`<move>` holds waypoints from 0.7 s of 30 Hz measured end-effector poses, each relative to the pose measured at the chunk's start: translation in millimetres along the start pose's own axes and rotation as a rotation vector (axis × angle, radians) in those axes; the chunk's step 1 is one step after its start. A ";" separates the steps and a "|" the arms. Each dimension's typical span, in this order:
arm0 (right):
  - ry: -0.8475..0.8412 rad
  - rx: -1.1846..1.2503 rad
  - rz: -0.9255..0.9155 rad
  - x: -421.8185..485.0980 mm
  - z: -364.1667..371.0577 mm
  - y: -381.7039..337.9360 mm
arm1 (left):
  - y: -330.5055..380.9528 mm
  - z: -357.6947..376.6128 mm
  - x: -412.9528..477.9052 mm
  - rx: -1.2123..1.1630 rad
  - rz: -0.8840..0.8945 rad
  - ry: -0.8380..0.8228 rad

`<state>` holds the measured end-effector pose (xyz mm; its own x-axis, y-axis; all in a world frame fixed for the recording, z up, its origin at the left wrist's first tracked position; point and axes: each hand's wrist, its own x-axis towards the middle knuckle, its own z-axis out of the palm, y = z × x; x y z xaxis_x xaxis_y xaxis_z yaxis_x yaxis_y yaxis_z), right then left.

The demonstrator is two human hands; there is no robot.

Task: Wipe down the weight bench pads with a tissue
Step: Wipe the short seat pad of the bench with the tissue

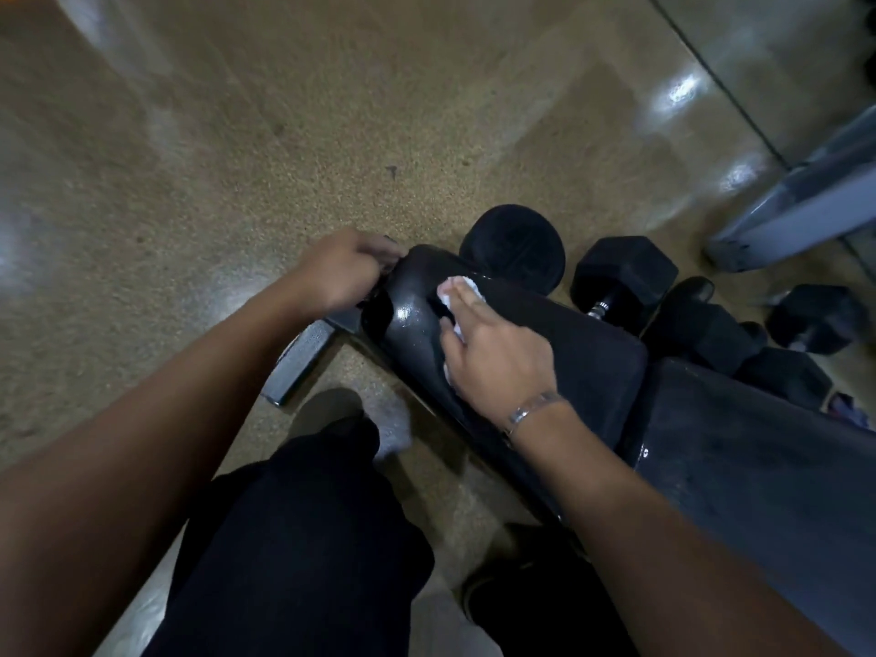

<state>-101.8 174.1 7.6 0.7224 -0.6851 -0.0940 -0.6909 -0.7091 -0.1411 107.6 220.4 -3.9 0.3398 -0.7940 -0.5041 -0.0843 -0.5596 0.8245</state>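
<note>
A black weight bench runs from the centre to the lower right. Its seat pad lies nearer the far end and the longer back pad stretches toward me. My right hand lies flat on the seat pad, pressing a white tissue under its fingers. My left hand grips the far end of the seat pad, fingers curled around its edge. The pad's far end shines wet.
Several black hex dumbbells and a round black weight lie on the speckled floor just beyond the bench. A grey metal frame leg stands at the right. The bench's metal foot sticks out left, by my dark-trousered legs and shoes.
</note>
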 end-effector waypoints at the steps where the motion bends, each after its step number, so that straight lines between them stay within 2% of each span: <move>1: 0.008 -0.011 0.014 4.3 -3.4 4.2 | 0.6 1.5 1.8 -0.051 -0.001 0.006; 6: -0.001 -0.025 0.137 59.7 -5.5 -14.3 | 4.9 5.0 7.6 -0.178 -0.006 -0.030; 12: -0.027 -0.012 -0.052 36.5 5.7 -30.1 | -8.8 0.9 9.8 -0.249 0.027 -0.089; 15: 0.022 -0.020 0.023 34.7 -7.7 -6.1 | -9.3 0.5 11.5 -0.234 0.030 -0.104; 18: -0.034 -0.015 0.191 67.2 -12.6 -4.1 | -5.9 -3.3 13.4 -0.191 0.020 -0.109; 21: -0.007 -0.034 0.150 81.1 -2.8 -24.4 | -6.2 -5.6 13.6 -0.196 0.009 -0.091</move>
<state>-26.4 135.4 6.1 0.6111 -0.7827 -0.1181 -0.7915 -0.6042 -0.0915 117.9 214.4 -14.5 0.2529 -0.8217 -0.5108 0.0996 -0.5030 0.8585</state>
